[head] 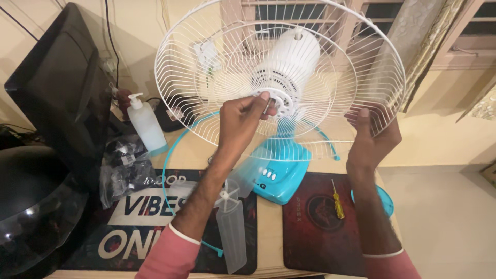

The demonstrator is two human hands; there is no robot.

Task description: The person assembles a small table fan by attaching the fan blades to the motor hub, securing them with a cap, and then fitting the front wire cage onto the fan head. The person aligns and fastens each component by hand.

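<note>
1. Left hand (242, 116): pinching a small metal part (267, 105) at hub of white wire fan guard (206, 77). Right hand (373, 135): grasping guard's right rim.
2. Guard: raised, tilted, in front of white motor housing (294, 54).
3. Turquoise fan base (281, 173): resting on table (268, 227) below.
4. Clear fan blade (231, 227): lying on left mat (129, 227).
5. Yellow screwdriver (338, 202): lying on dark red mat (315, 227).

Both hands (305, 124) hold white fan guard (206, 67).

Single head view, close above table (268, 217), facing forward-down; fan guard (279, 77) at 12 o'clock, forearms entering from 6.
</note>
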